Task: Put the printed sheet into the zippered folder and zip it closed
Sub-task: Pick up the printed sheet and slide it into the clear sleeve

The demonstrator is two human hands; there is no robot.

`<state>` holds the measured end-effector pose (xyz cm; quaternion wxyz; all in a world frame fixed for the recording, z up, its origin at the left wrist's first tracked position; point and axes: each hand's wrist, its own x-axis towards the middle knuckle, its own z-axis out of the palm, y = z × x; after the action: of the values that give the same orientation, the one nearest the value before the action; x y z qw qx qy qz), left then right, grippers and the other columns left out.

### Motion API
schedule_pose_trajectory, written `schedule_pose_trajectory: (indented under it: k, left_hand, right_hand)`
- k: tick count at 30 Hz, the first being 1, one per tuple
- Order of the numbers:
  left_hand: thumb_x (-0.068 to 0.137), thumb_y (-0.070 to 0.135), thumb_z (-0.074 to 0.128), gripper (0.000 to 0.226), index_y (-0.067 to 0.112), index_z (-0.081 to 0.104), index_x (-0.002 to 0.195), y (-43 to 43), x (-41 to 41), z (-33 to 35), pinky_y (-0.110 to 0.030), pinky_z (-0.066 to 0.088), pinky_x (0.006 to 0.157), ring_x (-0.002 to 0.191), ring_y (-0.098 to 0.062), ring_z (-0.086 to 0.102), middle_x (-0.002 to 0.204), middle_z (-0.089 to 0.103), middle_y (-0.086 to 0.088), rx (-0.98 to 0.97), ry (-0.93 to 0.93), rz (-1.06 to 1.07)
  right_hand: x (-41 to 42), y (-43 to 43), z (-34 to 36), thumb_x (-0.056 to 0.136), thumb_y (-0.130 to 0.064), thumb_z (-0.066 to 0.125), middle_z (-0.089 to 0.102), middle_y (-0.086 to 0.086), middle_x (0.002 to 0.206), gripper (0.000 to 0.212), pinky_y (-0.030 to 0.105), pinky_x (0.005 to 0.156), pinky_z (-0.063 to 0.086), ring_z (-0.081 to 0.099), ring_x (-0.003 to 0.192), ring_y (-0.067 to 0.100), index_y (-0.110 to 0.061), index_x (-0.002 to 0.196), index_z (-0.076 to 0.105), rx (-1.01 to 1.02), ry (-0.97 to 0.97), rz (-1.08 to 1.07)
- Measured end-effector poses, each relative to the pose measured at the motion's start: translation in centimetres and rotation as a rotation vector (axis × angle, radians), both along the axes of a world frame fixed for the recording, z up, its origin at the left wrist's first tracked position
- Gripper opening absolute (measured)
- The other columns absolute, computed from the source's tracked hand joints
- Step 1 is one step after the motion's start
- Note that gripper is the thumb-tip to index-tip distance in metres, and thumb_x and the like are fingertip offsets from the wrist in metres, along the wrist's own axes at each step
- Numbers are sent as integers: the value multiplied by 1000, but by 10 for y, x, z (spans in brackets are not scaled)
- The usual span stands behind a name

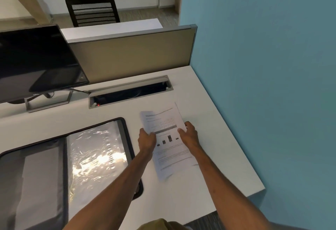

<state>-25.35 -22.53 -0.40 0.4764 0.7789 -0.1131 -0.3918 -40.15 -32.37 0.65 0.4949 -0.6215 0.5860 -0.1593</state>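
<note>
Left hand [146, 138] and right hand [189, 136] each keep a pinched grip on one edge of the printed sheet [172, 155] (top corner curling), so I'd slide it flat into the open zippered folder [127, 135].

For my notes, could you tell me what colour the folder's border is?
The folder's border is black, seen best in the head view.

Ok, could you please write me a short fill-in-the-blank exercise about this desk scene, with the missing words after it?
1. Of the left hand and the right hand, the one nearer the zippered folder is the ____ one.
2. The zippered folder lies ____ on the desk, so its clear sleeve shows.
3. The printed sheet, gripped by both hands, carries a chart of dark ____.

Missing words: left; open; bars.
</note>
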Motion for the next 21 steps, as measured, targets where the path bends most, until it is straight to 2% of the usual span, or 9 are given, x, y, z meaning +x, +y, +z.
schedule_pose_trajectory:
  k: [2, 4, 6, 8, 10, 13, 15, 17, 21]
  left_hand:
    - [108, 17, 57, 21, 17, 48, 127, 1, 7, 12, -26, 60, 58, 88, -22, 77, 113, 72, -8, -112, -114, 7]
    - [110, 20, 57, 19, 18, 49, 127, 3, 15, 26, -28, 65, 65, 90, -19, 78, 110, 72, -3, -234, -212, -12]
    - [111, 20, 56, 22, 16, 53, 132, 3, 24, 39, -35, 69, 78, 97, -19, 78, 113, 72, -2, -352, -281, -19]
    - [111, 18, 56, 26, 13, 54, 137, 4, 31, 50, -35, 68, 83, 104, -21, 76, 118, 71, -5, -455, -330, -18]
    - [111, 14, 57, 30, 10, 54, 140, 6, 35, 57, -37, 67, 87, 112, -25, 73, 122, 70, -9, -515, -365, -5]
    - [110, 15, 59, 35, 8, 53, 144, 14, 34, 54, -43, 66, 94, 120, -28, 70, 127, 68, -11, -525, -364, -8]
    - [109, 16, 60, 39, 8, 53, 147, 24, 30, 43, -48, 63, 101, 125, -28, 68, 131, 68, -11, -476, -347, -30]
    - [110, 17, 58, 40, 9, 53, 149, 33, 24, 30, -54, 60, 105, 127, -27, 67, 132, 68, -8, -402, -329, -66]
    - [112, 20, 55, 38, 15, 54, 150, 41, 18, 19, -55, 57, 110, 125, -22, 64, 132, 67, -1, -308, -303, -88]
  right_hand:
    - [9, -2, 10, 105, -12, 61, 71, 16, 131, 30, 39, 96, 61, 72, 115, 33, -4, 134, 61, -25, -128, -34]
    - [18, -6, 20, 105, -13, 61, 75, 14, 125, 29, 43, 94, 64, 74, 110, 31, -7, 132, 67, -47, -216, -46]
    - [28, -10, 30, 105, -15, 61, 78, 7, 111, 24, 28, 75, 66, 76, 97, 25, -11, 126, 72, -69, -286, -56]
    - [36, -11, 39, 104, -15, 63, 77, -2, 101, 24, 12, 61, 58, 75, 85, 10, -16, 126, 73, -97, -377, -86]
    - [40, -9, 45, 104, -15, 65, 76, -7, 102, 24, 10, 62, 57, 74, 81, -2, -19, 126, 71, -117, -465, -110]
    - [38, 0, 41, 102, -13, 67, 77, -8, 104, 23, 12, 67, 59, 74, 83, -6, -22, 124, 70, -132, -539, -126]
    - [33, 8, 31, 101, -9, 68, 77, -1, 108, 29, 13, 70, 60, 75, 92, 2, -13, 129, 69, -99, -556, -154]
    - [27, 17, 19, 100, -7, 68, 76, 7, 114, 33, 16, 72, 61, 75, 106, 22, -7, 133, 68, -41, -517, -161]
    - [22, 25, 3, 102, -5, 66, 73, 17, 128, 35, 40, 101, 59, 68, 121, 37, 0, 136, 65, -4, -421, -133]
